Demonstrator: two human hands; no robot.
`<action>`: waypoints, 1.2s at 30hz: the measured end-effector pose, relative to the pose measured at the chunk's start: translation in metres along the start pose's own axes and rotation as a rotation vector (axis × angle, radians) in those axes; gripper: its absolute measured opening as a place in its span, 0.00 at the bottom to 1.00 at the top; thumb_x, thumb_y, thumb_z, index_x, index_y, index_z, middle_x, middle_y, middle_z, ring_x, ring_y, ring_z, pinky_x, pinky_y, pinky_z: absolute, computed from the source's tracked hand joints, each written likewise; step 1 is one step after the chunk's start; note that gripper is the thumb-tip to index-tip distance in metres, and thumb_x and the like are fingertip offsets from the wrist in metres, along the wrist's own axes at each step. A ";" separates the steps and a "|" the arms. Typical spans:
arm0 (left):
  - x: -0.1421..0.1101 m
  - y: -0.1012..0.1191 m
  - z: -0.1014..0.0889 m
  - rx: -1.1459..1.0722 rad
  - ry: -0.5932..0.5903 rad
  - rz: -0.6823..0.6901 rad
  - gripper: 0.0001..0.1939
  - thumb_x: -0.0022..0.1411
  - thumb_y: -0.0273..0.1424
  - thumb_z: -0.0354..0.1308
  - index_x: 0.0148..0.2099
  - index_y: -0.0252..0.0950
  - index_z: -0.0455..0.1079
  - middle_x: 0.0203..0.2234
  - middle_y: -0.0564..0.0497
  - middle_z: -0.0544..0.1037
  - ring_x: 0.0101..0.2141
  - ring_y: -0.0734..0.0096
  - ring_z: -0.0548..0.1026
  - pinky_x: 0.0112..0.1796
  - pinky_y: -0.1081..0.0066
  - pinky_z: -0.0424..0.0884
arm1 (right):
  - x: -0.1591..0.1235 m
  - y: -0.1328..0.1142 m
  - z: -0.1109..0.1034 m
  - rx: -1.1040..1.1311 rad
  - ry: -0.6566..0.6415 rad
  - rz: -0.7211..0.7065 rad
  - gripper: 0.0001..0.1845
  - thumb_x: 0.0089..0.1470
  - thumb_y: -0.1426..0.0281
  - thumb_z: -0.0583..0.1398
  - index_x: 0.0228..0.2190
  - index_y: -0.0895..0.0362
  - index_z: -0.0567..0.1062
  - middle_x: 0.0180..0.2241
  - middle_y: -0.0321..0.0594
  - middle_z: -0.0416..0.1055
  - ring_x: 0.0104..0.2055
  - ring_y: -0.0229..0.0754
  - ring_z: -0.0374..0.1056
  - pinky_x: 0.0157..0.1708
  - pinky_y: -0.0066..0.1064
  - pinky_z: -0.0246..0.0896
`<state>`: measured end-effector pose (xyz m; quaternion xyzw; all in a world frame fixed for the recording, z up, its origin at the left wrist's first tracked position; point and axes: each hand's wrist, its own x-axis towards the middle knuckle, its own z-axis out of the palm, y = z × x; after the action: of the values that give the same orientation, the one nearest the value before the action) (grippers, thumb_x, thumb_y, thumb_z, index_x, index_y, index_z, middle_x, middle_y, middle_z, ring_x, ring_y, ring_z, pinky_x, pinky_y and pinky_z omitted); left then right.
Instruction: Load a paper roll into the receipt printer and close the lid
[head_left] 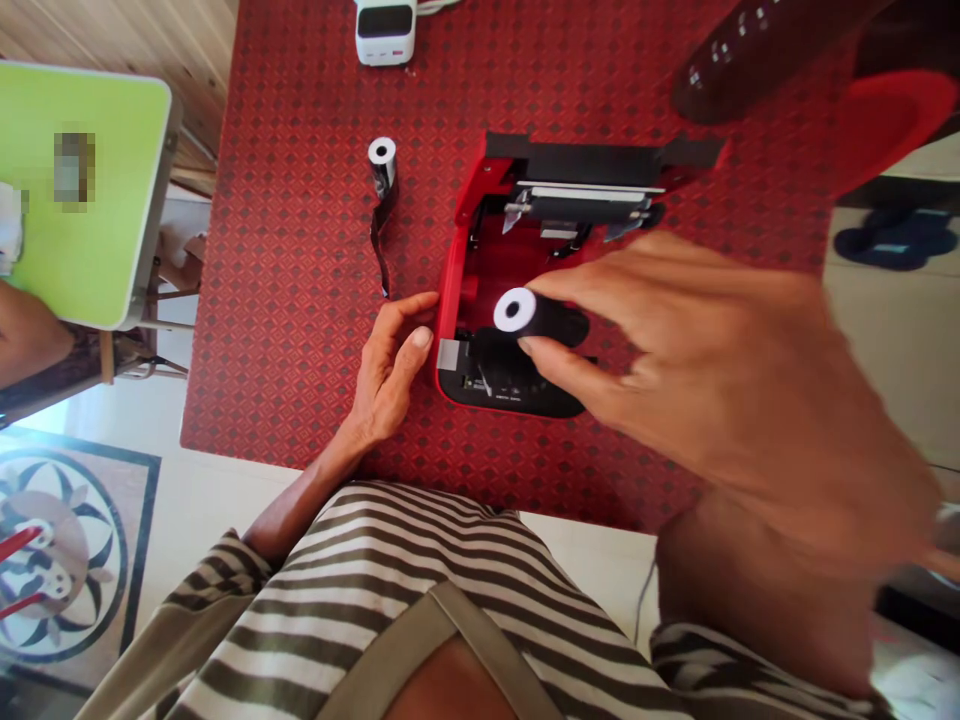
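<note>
A red and black printer-like machine (450, 270) stands on the table with its top raised, showing a red inner cavity and a roller bar. Between the thumb and fingers of my right hand (697, 370) is a black ribbon roll (555, 318) with a white core end facing left, held over the machine's front part. My left hand (394, 365) rests at the machine's left side, thumb and fingers apart, fingertips at its edge. A second ribbon roll (382, 165) stands to the left, a dark strip trailing from it toward me.
The patterned red table (300, 250) ends close to my body. A white device (386, 35) sits at the far edge. A dark ribbed cylinder (720, 75) lies at the back right. Off to the left is a green folding table (112, 260), with part of a person beside it.
</note>
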<state>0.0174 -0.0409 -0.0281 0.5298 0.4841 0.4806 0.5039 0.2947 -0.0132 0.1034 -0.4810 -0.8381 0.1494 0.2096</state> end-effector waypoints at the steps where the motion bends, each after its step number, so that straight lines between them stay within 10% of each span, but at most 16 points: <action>1: 0.000 -0.001 0.000 -0.002 0.006 0.000 0.30 0.89 0.65 0.64 0.71 0.50 0.87 0.64 0.42 0.93 0.64 0.43 0.91 0.69 0.42 0.86 | -0.007 -0.004 -0.008 0.012 0.040 0.043 0.12 0.79 0.61 0.71 0.59 0.46 0.91 0.52 0.46 0.93 0.55 0.65 0.89 0.57 0.61 0.87; 6: 0.001 -0.003 -0.002 0.015 0.003 0.009 0.32 0.89 0.65 0.64 0.72 0.48 0.86 0.65 0.42 0.93 0.65 0.44 0.91 0.69 0.43 0.86 | -0.041 0.009 0.001 0.534 0.243 0.474 0.21 0.67 0.44 0.82 0.51 0.43 0.93 0.41 0.39 0.92 0.33 0.49 0.83 0.29 0.42 0.75; 12: 0.005 -0.003 -0.001 0.050 0.029 0.058 0.32 0.88 0.66 0.64 0.71 0.46 0.87 0.61 0.42 0.93 0.59 0.47 0.91 0.62 0.48 0.86 | -0.077 0.051 0.048 0.969 0.371 0.518 0.42 0.50 0.20 0.79 0.42 0.42 0.85 0.42 0.44 0.92 0.32 0.51 0.81 0.26 0.44 0.75; 21: 0.008 0.001 0.000 0.153 0.079 0.075 0.31 0.87 0.66 0.66 0.67 0.47 0.89 0.58 0.45 0.94 0.56 0.47 0.91 0.60 0.49 0.87 | -0.110 0.062 0.071 0.563 0.459 0.673 0.19 0.68 0.46 0.76 0.43 0.46 0.84 0.26 0.27 0.71 0.23 0.40 0.62 0.23 0.35 0.53; 27: 0.008 0.001 0.000 0.210 0.097 0.074 0.33 0.86 0.68 0.65 0.66 0.47 0.89 0.58 0.45 0.94 0.58 0.47 0.90 0.62 0.49 0.87 | -0.104 0.048 0.097 0.193 0.414 0.442 0.15 0.66 0.68 0.67 0.52 0.47 0.87 0.44 0.40 0.88 0.41 0.52 0.83 0.46 0.48 0.82; 36: 0.007 0.005 0.002 0.229 0.117 0.081 0.34 0.86 0.69 0.66 0.64 0.46 0.90 0.48 0.48 0.91 0.43 0.56 0.84 0.49 0.55 0.82 | -0.100 0.042 0.122 0.109 0.303 0.367 0.28 0.72 0.67 0.62 0.69 0.49 0.83 0.58 0.51 0.92 0.55 0.62 0.90 0.51 0.52 0.86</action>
<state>0.0198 -0.0337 -0.0233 0.5740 0.5428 0.4721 0.3911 0.3101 -0.0859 -0.0425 -0.6300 -0.6864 0.1559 0.3281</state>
